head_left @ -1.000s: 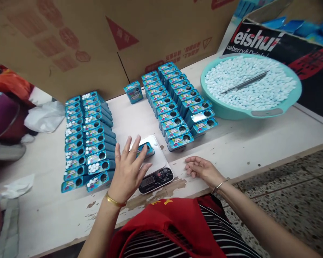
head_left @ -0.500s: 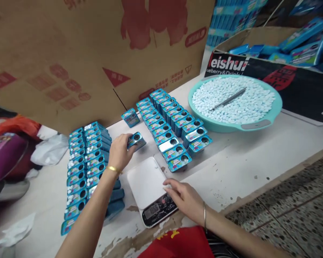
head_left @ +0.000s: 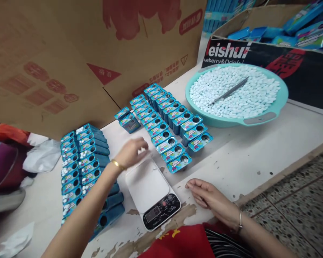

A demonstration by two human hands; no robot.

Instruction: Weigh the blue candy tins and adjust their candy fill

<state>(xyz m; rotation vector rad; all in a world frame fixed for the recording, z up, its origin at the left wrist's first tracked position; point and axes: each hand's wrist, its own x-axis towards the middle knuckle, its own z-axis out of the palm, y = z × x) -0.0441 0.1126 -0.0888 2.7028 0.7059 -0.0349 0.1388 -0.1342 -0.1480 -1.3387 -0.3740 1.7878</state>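
Observation:
My left hand (head_left: 132, 153) hovers over the far end of a white kitchen scale (head_left: 146, 188), fingers loosely curved and slightly blurred, with nothing seen in them. To the right of the scale, my right hand (head_left: 208, 197) is empty above the table edge, thumb and fingers apart. Two small blue candy boxes (head_left: 129, 123) stand side by side by the cardboard wall, beyond my left hand. Double rows of similar boxes with round top holes (head_left: 161, 127) stand right of centre; some holes show white candies. The scale's display is too small to read.
A turquoise basin (head_left: 254, 121) of pale candies, with dark tweezers (head_left: 230, 91) on top, stands right. More boxes (head_left: 94, 152), many topped with candies, fill the left, partly behind my forearm. A big carton (head_left: 56, 53) walls the back; a black carton (head_left: 307, 84) holds blue packs.
My left hand has let go of a blue candy box, now beside the other at the carton, and come back toward the scale. My right hand has moved off the scale to the right.

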